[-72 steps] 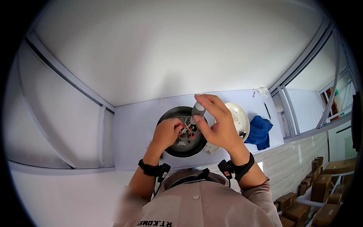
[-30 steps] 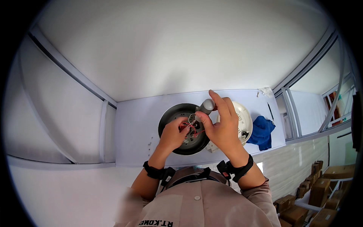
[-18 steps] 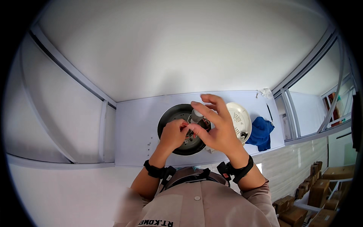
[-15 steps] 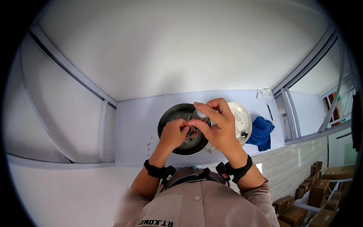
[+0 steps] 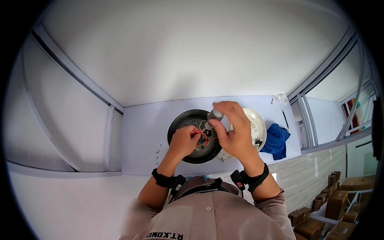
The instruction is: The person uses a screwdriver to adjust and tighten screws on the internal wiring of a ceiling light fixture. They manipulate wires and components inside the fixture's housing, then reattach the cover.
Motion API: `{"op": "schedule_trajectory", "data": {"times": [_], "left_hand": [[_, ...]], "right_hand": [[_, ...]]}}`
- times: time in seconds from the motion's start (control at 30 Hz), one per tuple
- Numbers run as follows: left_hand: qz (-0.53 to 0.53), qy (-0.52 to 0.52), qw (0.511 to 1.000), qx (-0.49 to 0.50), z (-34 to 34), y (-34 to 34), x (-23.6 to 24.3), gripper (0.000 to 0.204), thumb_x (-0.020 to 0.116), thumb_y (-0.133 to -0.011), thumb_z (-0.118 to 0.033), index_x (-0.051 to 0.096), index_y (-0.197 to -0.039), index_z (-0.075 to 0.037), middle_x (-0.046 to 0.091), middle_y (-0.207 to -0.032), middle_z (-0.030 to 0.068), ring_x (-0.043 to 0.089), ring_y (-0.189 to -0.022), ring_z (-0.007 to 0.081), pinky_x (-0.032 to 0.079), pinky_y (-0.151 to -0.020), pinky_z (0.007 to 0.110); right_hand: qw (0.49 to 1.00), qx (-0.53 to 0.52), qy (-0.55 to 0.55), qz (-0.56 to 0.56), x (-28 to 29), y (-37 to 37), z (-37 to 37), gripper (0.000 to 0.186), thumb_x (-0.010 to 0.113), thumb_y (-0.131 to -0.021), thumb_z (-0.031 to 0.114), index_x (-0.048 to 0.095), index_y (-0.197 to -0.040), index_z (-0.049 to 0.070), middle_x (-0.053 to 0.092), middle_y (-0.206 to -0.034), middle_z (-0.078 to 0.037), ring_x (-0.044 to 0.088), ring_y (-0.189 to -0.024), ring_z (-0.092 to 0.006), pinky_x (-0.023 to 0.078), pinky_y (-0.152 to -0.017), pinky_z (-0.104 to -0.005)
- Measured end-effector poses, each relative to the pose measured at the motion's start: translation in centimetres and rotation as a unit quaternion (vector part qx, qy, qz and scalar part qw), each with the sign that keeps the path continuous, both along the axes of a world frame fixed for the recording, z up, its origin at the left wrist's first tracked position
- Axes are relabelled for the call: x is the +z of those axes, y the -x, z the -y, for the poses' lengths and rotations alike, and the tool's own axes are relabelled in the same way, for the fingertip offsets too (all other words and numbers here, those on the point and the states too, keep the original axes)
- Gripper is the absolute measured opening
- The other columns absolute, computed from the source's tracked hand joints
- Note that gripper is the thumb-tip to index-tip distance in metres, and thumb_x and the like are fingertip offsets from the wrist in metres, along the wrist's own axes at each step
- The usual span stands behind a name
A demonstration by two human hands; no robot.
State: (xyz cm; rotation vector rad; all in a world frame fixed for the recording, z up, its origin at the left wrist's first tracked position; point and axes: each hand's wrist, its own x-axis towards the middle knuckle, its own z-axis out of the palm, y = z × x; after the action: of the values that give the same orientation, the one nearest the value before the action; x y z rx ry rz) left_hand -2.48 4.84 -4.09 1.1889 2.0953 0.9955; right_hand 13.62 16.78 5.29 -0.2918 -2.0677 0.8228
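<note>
A dark round metal housing (image 5: 179, 120), shaped like a pan with a perforated floor, sits open side up on the white table. Over its left part, my left hand (image 5: 184, 142) pinches thin red wires (image 5: 206, 140), which trail loosely inside the housing. My right hand (image 5: 239, 134) is above the housing's right rim, with thumb and fingers round a short grey cylinder (image 5: 215, 115) that has a pale end. What kind of piece the cylinder is, I cannot make out. A pale wire loops beside it. My fingers partly hide the small parts inside the housing.
Right of the housing lies a round cream cover (image 5: 259, 125) with slots, partly behind my right hand. Beside it are a blue cloth (image 5: 275, 138) and a thin black stick (image 5: 285, 119). Small screws (image 5: 157, 151) lie at left. Cardboard boxes (image 5: 338, 203) stand at lower right.
My right hand has drawn away from my left fingers, up and to the right, and the grey cylinder now shows more. My left hand stays on the red wires.
</note>
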Motion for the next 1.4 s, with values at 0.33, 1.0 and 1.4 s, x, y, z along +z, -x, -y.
{"op": "schedule_trajectory", "data": {"times": [0.33, 1.0, 1.4], "left_hand": [[0.008, 0.007, 1.000, -0.001, 0.1, 0.3, 0.1, 0.017, 0.075, -0.095, -0.016, 0.076, -0.106, -0.003, 0.079, -0.096, 0.0152, 0.078, -0.083, 0.0303, 0.059, -0.076, 0.039], [0.049, -0.043, 0.998, 0.006, -0.1, 2.8, -1.4, 0.019, 0.076, -0.096, -0.012, 0.074, -0.111, 0.001, 0.080, -0.098, 0.0128, 0.075, -0.087, 0.0205, 0.058, -0.080, 0.033], [0.053, -0.024, 0.998, -0.014, 0.1, 2.5, -0.8, 0.020, 0.074, -0.097, -0.009, 0.073, -0.113, 0.001, 0.080, -0.098, 0.0112, 0.075, -0.087, 0.0182, 0.058, -0.082, 0.032]], "right_hand": [[1.000, 0.003, -0.018, 0.012, -0.3, -0.2, -0.1, 0.044, 0.074, -0.091, -0.002, 0.068, -0.134, 0.004, 0.065, -0.133, -0.021, 0.069, -0.109, -0.0371, 0.057, -0.090, -0.0421], [0.999, -0.043, -0.003, -0.033, 0.3, -0.1, -0.1, 0.047, 0.080, -0.085, -0.003, 0.074, -0.130, 0.006, 0.071, -0.117, -0.015, 0.072, -0.097, -0.0328, 0.058, -0.085, -0.0376], [1.000, -0.022, 0.000, 0.001, -0.2, -0.2, -0.1, 0.050, 0.077, -0.087, -0.005, 0.073, -0.134, 0.010, 0.066, -0.136, -0.022, 0.072, -0.107, -0.0319, 0.058, -0.088, -0.0386]]}}
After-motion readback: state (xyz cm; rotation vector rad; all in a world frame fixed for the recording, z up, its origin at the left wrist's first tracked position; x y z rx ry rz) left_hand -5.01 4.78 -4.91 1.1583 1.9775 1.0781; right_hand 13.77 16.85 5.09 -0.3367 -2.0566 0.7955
